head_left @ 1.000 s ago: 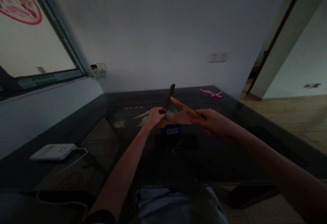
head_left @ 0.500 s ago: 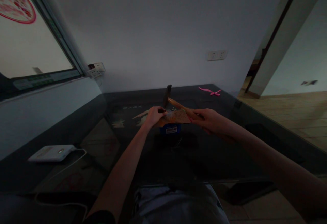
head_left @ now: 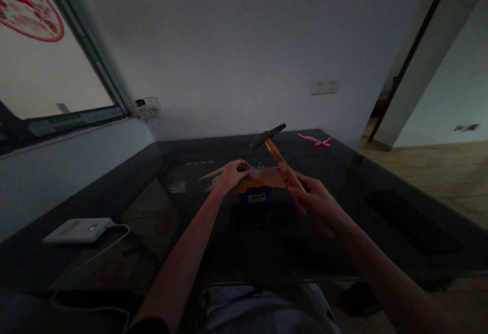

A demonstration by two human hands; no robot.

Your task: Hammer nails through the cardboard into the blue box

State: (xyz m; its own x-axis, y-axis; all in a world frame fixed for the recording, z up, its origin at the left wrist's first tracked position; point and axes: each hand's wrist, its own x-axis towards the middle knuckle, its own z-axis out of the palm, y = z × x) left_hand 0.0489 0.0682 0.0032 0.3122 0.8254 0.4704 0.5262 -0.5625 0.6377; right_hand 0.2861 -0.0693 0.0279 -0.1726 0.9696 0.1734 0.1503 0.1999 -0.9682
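Observation:
My right hand [head_left: 315, 201] grips the wooden handle of a hammer [head_left: 276, 152], whose dark metal head is raised above the table and tilted back. My left hand [head_left: 231, 174] pinches a small dark thing, perhaps a nail, upright on the left end of a brown board [head_left: 265, 177]. The board rests on a small blue box [head_left: 256, 195] on the dark glass table [head_left: 236, 242]. The hammer head hangs a little above and to the right of my left fingers.
A white device [head_left: 78, 229] with a white cable lies at the table's left. A pink ribbon-like object [head_left: 314, 139] lies at the far right corner. Wall sockets [head_left: 324, 87] sit on the back wall, a window at left, a doorway at right.
My right hand drew back toward me and swung the hammer head up and to the right, away from the board. My left hand stayed on the board's left end.

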